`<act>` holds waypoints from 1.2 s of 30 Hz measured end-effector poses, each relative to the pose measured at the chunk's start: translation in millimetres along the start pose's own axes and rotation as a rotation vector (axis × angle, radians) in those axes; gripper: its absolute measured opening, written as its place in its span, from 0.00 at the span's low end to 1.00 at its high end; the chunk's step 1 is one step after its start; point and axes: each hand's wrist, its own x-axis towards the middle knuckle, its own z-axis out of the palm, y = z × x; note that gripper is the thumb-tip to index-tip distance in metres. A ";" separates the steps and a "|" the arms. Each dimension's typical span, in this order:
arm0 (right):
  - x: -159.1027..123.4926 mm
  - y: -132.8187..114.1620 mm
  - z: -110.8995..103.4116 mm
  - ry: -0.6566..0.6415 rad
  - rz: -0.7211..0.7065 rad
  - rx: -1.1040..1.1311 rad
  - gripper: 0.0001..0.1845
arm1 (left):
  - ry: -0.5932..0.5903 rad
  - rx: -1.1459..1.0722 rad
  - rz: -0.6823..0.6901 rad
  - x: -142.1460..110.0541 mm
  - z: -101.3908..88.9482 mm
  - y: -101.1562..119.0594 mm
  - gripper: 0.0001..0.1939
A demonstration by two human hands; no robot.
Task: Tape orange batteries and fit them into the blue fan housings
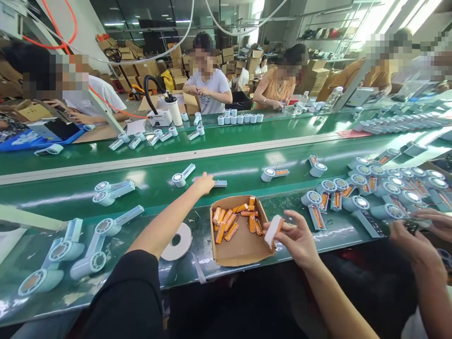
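Observation:
My left hand point(205, 183) reaches out over the green conveyor, its fingers closed over a light-blue handheld fan casing point(221, 184). Only the trough-like handle of that casing shows; my hand covers the rest. In front of me, my right hand point(296, 238) pinches an orange battery point(273, 230) with a white strip along one face. Just left of it is a shallow cardboard box point(243, 254) with several orange wired batteries point(226, 223) inside. Close behind my left hand lies another fan casing point(179, 179), its handle hollow.
A white tape roll point(170, 249) lies left of the box. Fan casings point(90, 263) rest at the left; many with batteries point(360, 202) crowd the right. A co-worker's hands point(416, 235) work at the far right. People point(208, 84) sit across the conveyor point(233, 165).

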 end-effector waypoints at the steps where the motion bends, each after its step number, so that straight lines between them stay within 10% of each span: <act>1: 13.9 -3.4 6.1 -0.027 -0.040 -0.034 0.30 | -0.033 0.000 0.025 5.3 -2.4 3.0 0.09; 14: 231.7 50.2 76.3 -0.414 -0.086 -1.093 0.20 | 0.059 -0.169 0.058 1.0 -8.6 -5.0 0.13; 36: 245.3 47.8 99.8 -0.883 0.032 -1.835 0.27 | 0.129 -0.364 -0.067 22.5 3.7 26.1 0.15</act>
